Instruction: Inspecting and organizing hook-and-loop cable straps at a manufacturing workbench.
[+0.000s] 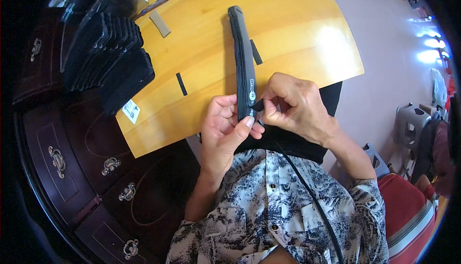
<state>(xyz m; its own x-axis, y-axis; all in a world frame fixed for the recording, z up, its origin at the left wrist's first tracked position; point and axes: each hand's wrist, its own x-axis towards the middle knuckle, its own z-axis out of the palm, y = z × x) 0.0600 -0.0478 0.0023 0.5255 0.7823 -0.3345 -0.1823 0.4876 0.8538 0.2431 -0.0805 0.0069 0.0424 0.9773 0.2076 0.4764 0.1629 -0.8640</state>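
A long, narrow bundle of black layers with a grey printed side (244, 55) lies lengthwise over the table, its near end raised toward me. My left hand (222, 132) holds that near end, thumb on the printed side and fingers underneath. On the bundle's right, my right hand (297, 104) is closed in a pinch on a small black strip (258, 105) that reaches the printed side. Whether the strip is fixed to the bundle I cannot tell. One short black strip (257, 51) rests just right of the bundle, and another black strip (181, 84) lies to its left.
Several black fabric pieces (108, 48) are stacked at the left of the yellow wooden table (206, 38), near a white tag (130, 111). Farther back lie a tan strip (160, 24) and a thin-handled tool (152, 7). A dark drawer cabinet (72, 168) stands left; grey stools (412, 124) are right.
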